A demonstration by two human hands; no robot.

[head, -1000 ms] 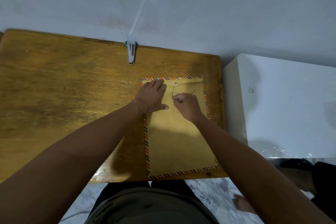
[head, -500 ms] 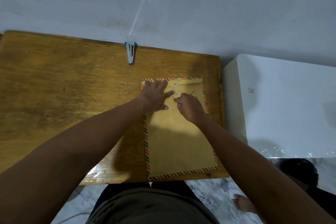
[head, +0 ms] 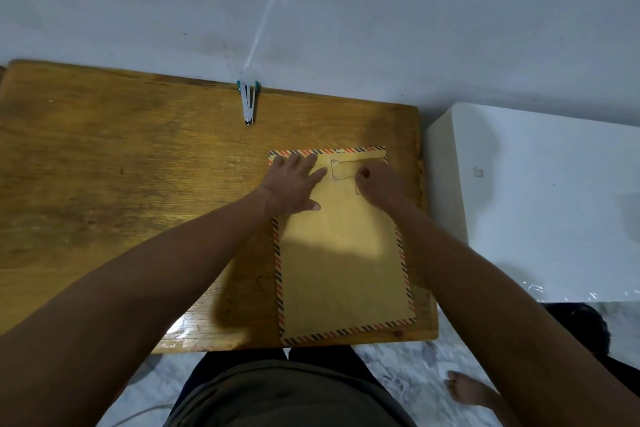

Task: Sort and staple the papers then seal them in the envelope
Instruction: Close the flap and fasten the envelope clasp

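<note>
- Wooden surface [head: 121,201] stands against a pale wall, with a white cabinet [head: 536,201] to its right.
- Brown envelope [head: 343,263], striped at the edges, lies flat at the surface's near right corner with its flap folded down. No loose papers are visible, so sorting and stapling are judged complete.
- Left hand [head: 294,185] presses flat and open on the flap, holding nothing.
- Right hand [head: 379,184] has its fingers pinched on the closure string [head: 341,178], which runs between the two flap buttons; sealing is underway.
- Stapler [head: 248,101] lies idle at the far edge.
</note>
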